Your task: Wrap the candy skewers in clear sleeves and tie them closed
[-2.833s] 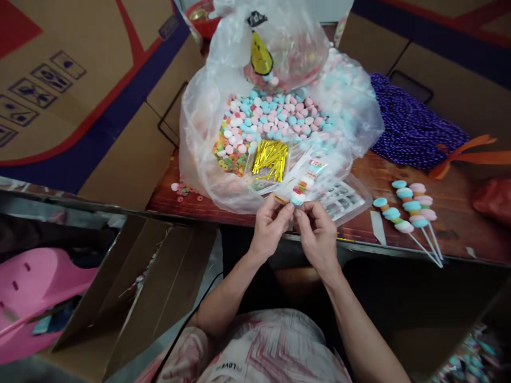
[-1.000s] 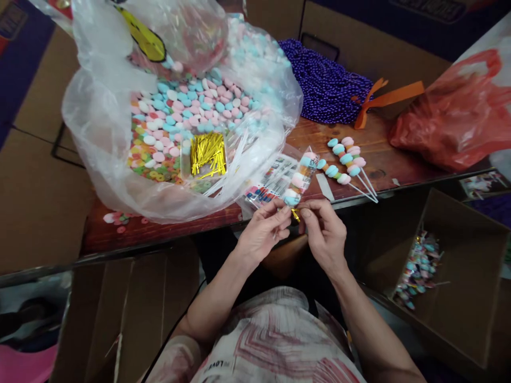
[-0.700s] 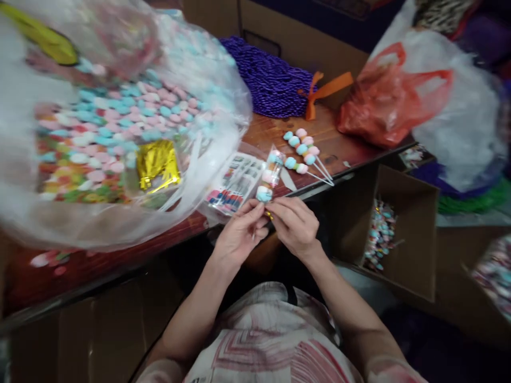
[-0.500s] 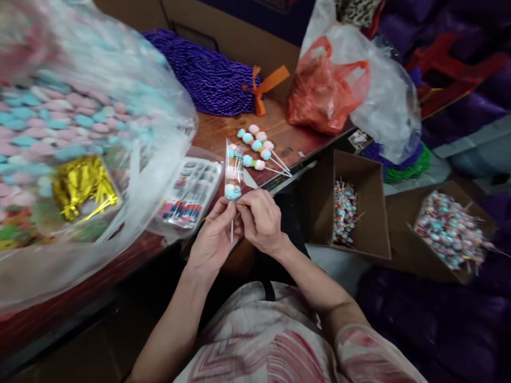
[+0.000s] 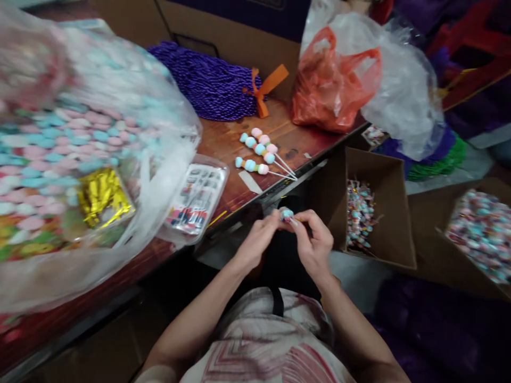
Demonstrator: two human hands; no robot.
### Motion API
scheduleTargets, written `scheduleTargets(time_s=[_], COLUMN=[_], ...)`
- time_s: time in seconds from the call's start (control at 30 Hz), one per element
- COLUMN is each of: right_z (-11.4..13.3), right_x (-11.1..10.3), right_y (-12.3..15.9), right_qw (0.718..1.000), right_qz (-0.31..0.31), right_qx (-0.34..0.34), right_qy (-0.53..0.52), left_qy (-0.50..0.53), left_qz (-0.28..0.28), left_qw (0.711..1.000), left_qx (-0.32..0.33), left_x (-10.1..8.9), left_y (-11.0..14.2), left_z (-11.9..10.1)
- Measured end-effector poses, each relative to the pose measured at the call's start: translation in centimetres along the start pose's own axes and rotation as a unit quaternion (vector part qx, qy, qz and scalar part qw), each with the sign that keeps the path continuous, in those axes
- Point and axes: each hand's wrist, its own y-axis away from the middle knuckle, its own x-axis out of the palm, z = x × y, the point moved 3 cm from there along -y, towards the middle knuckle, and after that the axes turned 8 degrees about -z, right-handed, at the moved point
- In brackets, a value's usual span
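Observation:
Between my hands, past the table's front edge, is a wrapped marshmallow skewer (image 5: 286,214), seen mostly end-on with a pale blue piece showing. My left hand (image 5: 258,238) is closed on it from the left, fingertips pinching near the blue piece. My right hand (image 5: 315,242) pinches it from the other side, close to the stick. The rest of the skewer is hidden by the fingers. On the table, several unwrapped marshmallow skewers (image 5: 259,146) lie with their sticks toward the edge. Left of them sits a clear pack of printed bags (image 5: 191,202).
A large clear bag of pink and blue marshmallows (image 5: 96,127) covers the table's left side, with gold twist ties (image 5: 106,198) on it. Purple cords (image 5: 207,80) and a red plastic bag (image 5: 333,85) lie behind. Cardboard boxes (image 5: 393,213) holding wrapped skewers stand at right.
My hands have moved right and away from the table edge with the wrapped skewer. It stood upright before and now points end-on. The view has shifted slightly.

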Motion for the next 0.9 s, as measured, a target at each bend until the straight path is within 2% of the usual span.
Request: scheduleTargets(time_s=[0.1,0.2,0.27,0.3,0.33,0.4,0.43,0.47,0.53,0.6,0.67,0.7,0.77,0.8,0.83,0.9], right_z=[-0.5,-1.1,-1.5,-1.7,-2.2,-3.7,-4.9,-6.3,-9.8,-13.1,-15.3,-15.8,-15.5,-14.7,-13.6,-10.8], right_x=[-0.7,-1.6,-2.0,-2.1,-2.3,-3.0,-3.7,-4.5,-6.4,-7.9,-8.6,-8.5,-7.0,-5.7,-4.2,-1.1], right_y=[0.6,1.4,2.1,2.3,2.5,2.3,2.0,1.3,-0.4,-2.3,-3.6,-3.7,-3.2,-2.6,-2.0,-1.1], right_qw=[0.999,0.994,0.988,0.985,0.981,0.968,0.956,0.942,0.922,0.931,0.943,0.939,0.914,0.898,0.887,0.891], right_qz=[-0.012,0.011,0.040,0.046,0.038,-0.021,-0.066,-0.110,-0.164,-0.129,-0.100,-0.110,-0.137,-0.151,-0.146,-0.128], right_qx=[0.033,0.113,0.151,0.169,0.190,0.238,0.259,0.276,0.282,0.273,0.254,0.267,0.326,0.361,0.385,0.383], right_qy=[-0.007,-0.003,-0.001,-0.008,-0.023,-0.081,-0.119,-0.155,-0.207,-0.208,-0.192,-0.189,-0.197,-0.203,-0.207,-0.207], left_qy=[0.078,0.139,0.095,0.051,0.004,-0.065,-0.083,-0.093,-0.133,-0.200,-0.272,-0.309,-0.382,-0.413,-0.434,-0.449], left_qz=[0.016,-0.008,-0.039,-0.045,-0.038,-0.009,0.000,-0.021,-0.100,-0.183,-0.248,-0.268,-0.289,-0.283,-0.278,-0.271], left_qw=[0.996,0.990,0.995,0.996,0.993,0.977,0.968,0.959,0.931,0.899,0.871,0.860,0.836,0.828,0.820,0.815], left_qx=[-0.050,-0.029,0.017,0.061,0.108,0.201,0.236,0.266,0.326,0.345,0.325,0.304,0.266,0.253,0.249,0.247], left_x=[1.1,2.0,2.4,2.5,2.5,2.0,1.3,0.1,-3.5,-7.9,-12.4,-14.3,-17.2,-18.0,-18.5,-18.9], left_y=[-0.5,-0.6,-0.6,-0.6,-0.6,-0.4,-0.2,0.1,0.5,0.7,0.3,-0.1,-1.0,-1.6,-2.0,-2.7], left_z=[0.8,0.8,0.6,0.2,-0.3,-1.8,-2.7,-3.8,-6.2,-8.1,-9.0,-9.2,-9.0,-8.7,-8.5,-8.3])
